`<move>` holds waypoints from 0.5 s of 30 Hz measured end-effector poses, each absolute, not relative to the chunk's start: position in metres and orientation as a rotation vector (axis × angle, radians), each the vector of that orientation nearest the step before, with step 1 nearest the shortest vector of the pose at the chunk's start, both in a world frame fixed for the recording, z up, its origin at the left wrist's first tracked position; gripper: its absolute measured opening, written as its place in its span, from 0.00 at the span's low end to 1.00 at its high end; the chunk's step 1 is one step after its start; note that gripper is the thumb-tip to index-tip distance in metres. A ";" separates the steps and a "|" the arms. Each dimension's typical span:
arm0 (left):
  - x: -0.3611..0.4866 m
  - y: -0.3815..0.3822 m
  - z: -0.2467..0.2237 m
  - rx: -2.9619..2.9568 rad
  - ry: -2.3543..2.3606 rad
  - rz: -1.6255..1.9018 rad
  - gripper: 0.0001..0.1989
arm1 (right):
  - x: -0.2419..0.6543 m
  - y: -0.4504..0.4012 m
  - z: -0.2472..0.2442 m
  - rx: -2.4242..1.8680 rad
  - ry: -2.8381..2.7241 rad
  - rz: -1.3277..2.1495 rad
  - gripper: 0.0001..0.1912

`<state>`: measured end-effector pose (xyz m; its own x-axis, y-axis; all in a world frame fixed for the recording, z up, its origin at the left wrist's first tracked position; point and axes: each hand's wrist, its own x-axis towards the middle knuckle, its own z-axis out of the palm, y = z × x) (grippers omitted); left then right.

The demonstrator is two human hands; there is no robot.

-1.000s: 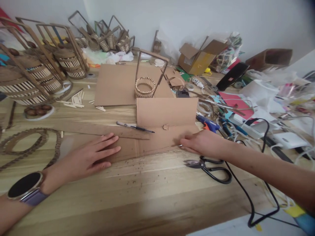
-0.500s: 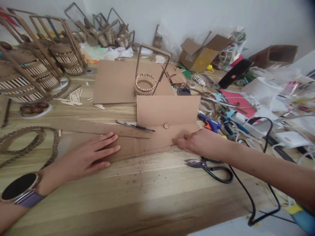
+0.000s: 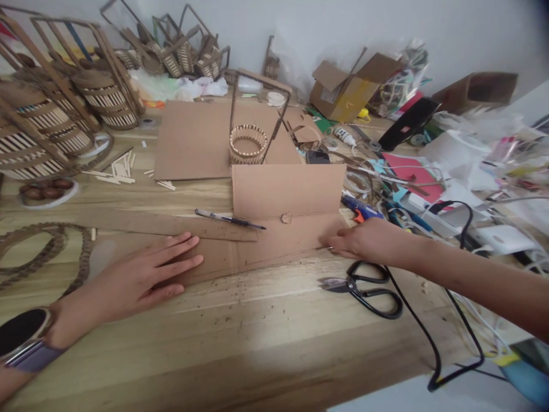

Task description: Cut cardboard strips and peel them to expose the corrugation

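The left hand lay spread on the cardboard, seemingly steadying it against the worktop, while the right hand pinched a mostly hidden thin tool at its near right edge.

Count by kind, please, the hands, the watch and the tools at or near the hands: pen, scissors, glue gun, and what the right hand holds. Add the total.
Hands: 2 (left hand, right hand)
Watch: 1
Pen: 1
Scissors: 1
Glue gun: 1
Small tool in the right hand, mostly hidden: 1
Total: 7
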<state>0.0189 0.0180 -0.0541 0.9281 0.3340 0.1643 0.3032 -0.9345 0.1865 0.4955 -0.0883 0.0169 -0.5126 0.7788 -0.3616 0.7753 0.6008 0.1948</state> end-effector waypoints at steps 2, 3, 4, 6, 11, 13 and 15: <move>0.019 0.018 -0.054 2.925 0.484 0.282 0.30 | 0.501 -0.090 0.016 1.236 2.426 -0.004 0.19; 0.019 0.018 -0.054 2.919 0.485 0.277 0.30 | 0.503 -0.090 0.016 1.233 2.430 -0.013 0.20; 0.019 0.018 -0.054 2.912 0.489 0.270 0.30 | 0.506 -0.090 0.015 1.230 2.435 -0.022 0.20; 0.018 0.019 -0.055 2.900 0.502 0.250 0.29 | 0.510 -0.091 0.014 1.230 2.444 -0.038 0.21; 0.019 0.019 -0.058 2.904 0.502 0.238 0.26 | 0.517 -0.089 0.014 1.242 2.438 -0.045 0.21; 0.019 0.019 -0.059 2.906 0.497 0.251 0.26 | 0.520 -0.089 0.015 1.249 2.428 -0.038 0.21; 0.020 0.018 -0.059 2.907 0.502 0.257 0.26 | 0.523 -0.091 0.017 1.265 2.416 -0.022 0.20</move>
<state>0.0196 0.0185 -0.0594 0.9280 0.3457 0.1387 0.3146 -0.9268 0.2051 0.5231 -0.0908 0.0173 -0.5037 0.7836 -0.3638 0.7901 0.5881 0.1729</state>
